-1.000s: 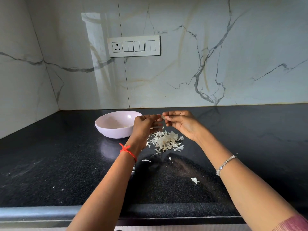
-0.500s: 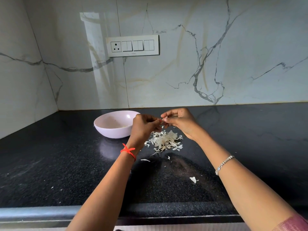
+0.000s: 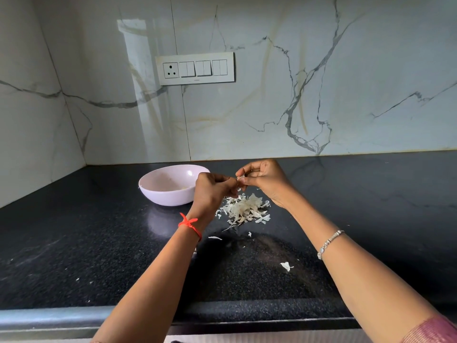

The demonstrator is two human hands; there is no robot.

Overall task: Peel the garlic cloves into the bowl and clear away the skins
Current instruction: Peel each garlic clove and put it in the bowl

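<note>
My left hand (image 3: 212,191) and my right hand (image 3: 265,180) meet fingertip to fingertip above the counter, both pinched on a small garlic clove (image 3: 239,178) that is mostly hidden by the fingers. Directly below them lies a pile of white garlic skins (image 3: 244,210) on the black counter. A pale pink bowl (image 3: 158,194) stands just left of my left hand; something pale lies inside it, too faint to tell what.
Loose skin scraps lie nearer me, one (image 3: 286,266) by my right forearm and one (image 3: 214,237) by my left wrist. The black counter (image 3: 74,243) ends at a grey front edge (image 3: 49,318). A marble wall with a switch panel (image 3: 195,68) stands behind.
Both hands have drawn slightly closer together and lifted a little over the skin pile. The bowl and the pile have not moved.
</note>
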